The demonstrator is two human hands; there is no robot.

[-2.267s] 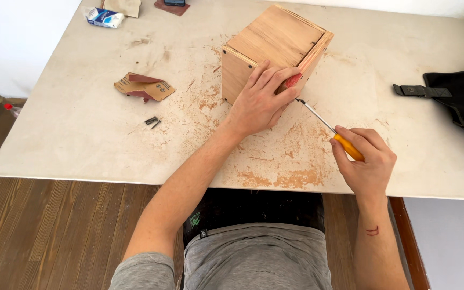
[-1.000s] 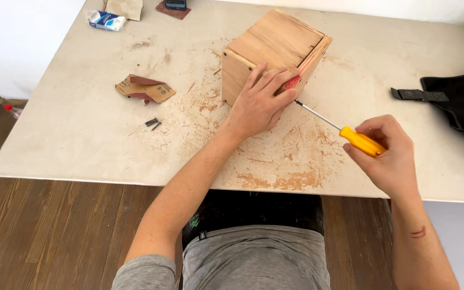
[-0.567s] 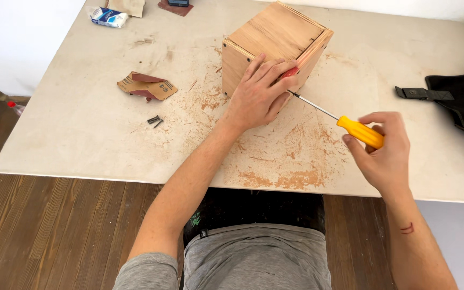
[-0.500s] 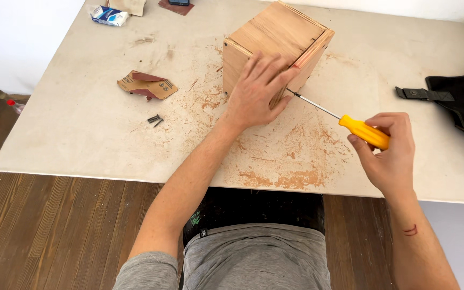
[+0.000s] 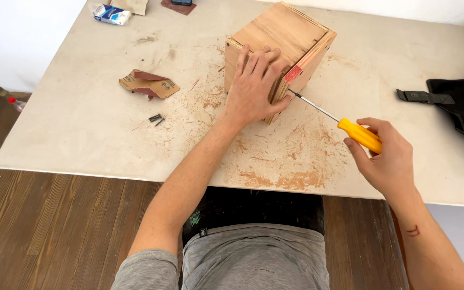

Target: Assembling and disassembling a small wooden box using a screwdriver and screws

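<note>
Materials and finish
Box [image 5: 280, 48]: bare matt wood, layered edges; screwdriver [image 5: 345, 126]: glossy yellow plastic handle, bright metal shaft; bench [image 5: 81, 123]: matt, dusted with sawdust.

One wooden box [image 5: 280, 48], one screwdriver [image 5: 345, 126], two screws [image 5: 156, 118]

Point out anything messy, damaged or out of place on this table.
Reddish sawdust is strewn over the table around the wooden box. A torn scrap of cardboard and a few loose screws lie left of the left hand.
</note>
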